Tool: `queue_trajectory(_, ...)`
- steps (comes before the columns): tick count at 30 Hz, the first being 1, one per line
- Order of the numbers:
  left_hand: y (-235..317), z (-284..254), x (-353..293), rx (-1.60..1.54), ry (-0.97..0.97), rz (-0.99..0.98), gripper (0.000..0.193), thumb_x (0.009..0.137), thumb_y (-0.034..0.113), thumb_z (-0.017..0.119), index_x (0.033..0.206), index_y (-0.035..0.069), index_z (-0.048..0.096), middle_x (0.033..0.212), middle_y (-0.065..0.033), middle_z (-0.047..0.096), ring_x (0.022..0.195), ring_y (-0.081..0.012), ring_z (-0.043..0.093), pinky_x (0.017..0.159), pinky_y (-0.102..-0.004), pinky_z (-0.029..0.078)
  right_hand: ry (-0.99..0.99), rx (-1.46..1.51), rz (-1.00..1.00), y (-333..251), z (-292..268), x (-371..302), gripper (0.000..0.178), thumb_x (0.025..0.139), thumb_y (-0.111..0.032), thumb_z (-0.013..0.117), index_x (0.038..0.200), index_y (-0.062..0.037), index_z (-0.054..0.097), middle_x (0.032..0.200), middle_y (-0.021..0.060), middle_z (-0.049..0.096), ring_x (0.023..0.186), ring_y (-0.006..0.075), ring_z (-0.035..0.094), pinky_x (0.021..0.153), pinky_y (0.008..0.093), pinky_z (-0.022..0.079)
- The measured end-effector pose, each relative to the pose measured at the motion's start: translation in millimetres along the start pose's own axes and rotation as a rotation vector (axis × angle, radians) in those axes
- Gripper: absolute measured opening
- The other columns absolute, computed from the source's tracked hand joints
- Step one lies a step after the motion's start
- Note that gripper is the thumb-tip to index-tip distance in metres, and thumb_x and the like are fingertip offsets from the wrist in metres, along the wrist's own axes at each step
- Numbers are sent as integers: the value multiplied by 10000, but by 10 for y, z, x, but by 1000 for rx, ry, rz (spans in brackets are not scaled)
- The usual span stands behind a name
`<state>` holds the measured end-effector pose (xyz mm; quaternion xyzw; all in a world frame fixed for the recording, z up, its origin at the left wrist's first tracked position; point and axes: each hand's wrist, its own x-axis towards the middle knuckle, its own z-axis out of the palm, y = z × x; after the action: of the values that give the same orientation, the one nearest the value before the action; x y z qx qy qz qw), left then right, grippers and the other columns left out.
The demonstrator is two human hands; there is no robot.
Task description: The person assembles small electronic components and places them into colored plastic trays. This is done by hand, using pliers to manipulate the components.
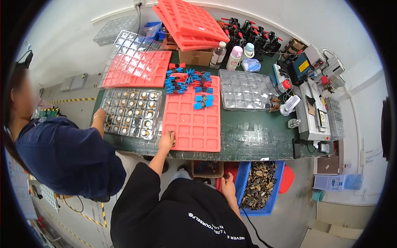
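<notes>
My left hand (166,141) is at the near left edge of a red tray (192,142) with square pockets. Its fingers close on a small round part (172,139), dark and gold-coloured, mostly covered by the hand. Blue-and-red spring clamps (175,84) are heaped on the tray's far half. Closer in, a pair of blue clamps (203,102) lies around a dark piece. Below the table edge, my right hand (228,187) hangs between a cardboard box (218,168) and a blue bin (273,202) of brown and black parts. Its thumb and fingers stand apart, with nothing visible between them.
To the left, a co-worker in a dark blue shirt (66,153) reaches to a clear tray of round parts (132,113). Another clear tray (248,89) lies right of the red one. Bottles (218,54), stacked red trays (190,22) and a machine (314,111) stand farther back.
</notes>
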<state>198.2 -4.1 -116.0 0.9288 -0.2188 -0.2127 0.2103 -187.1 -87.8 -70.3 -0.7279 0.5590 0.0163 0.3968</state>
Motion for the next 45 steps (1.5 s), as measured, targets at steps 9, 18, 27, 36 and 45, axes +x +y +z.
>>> queue_trajectory(9, 615, -63, 671, 285, 266, 579, 205, 799, 219, 572, 915, 53, 539, 964, -144, 535, 879, -323, 539, 688, -450, 489, 18, 61, 39, 165, 142, -231, 446, 877, -253, 527, 1275, -92, 405, 970, 191, 644, 890, 334, 631, 778, 422, 488)
queue_trajectory(18, 1756, 476, 1901, 210, -4, 682, 857, 598, 242, 795, 1312, 84, 348, 1301, -142, 440, 1182, -329, 450, 973, -459, 394, 85, 80, 179, 122, 349, -699, 375, 860, -244, 575, 1201, -115, 492, 911, 162, 650, 832, 328, 637, 731, 421, 501)
queue_trajectory(27, 1862, 384, 1888, 330, -307, 580, 542, 603, 271, 765, 1043, 43, 548, 1069, -175, 578, 915, -332, 609, 771, -444, 511, 93, 134, 266, 337, 477, -988, 335, 860, -230, 580, 1171, -115, 536, 901, 156, 654, 811, 301, 645, 724, 402, 506)
queue_trajectory(36, 1646, 74, 288, -856, -782, 317, 434, 709, 235, 790, 1036, 60, 562, 849, -32, 641, 760, -151, 626, 648, -314, 521, 250, 132, -231, -151, 2, -447, 196, 889, -151, 518, 1030, -47, 606, 926, 174, 632, 850, 339, 619, 722, 397, 492)
queue_trajectory(45, 1176, -232, -1457, -871, -722, 429, 520, 636, 125, 793, 1094, 34, 566, 973, -31, 619, 895, -108, 557, 821, -297, 467, 200, 254, -735, -1493, -520, -38, 290, 784, -196, 701, 1003, -44, 587, 953, 111, 578, 841, 247, 603, 705, 316, 486)
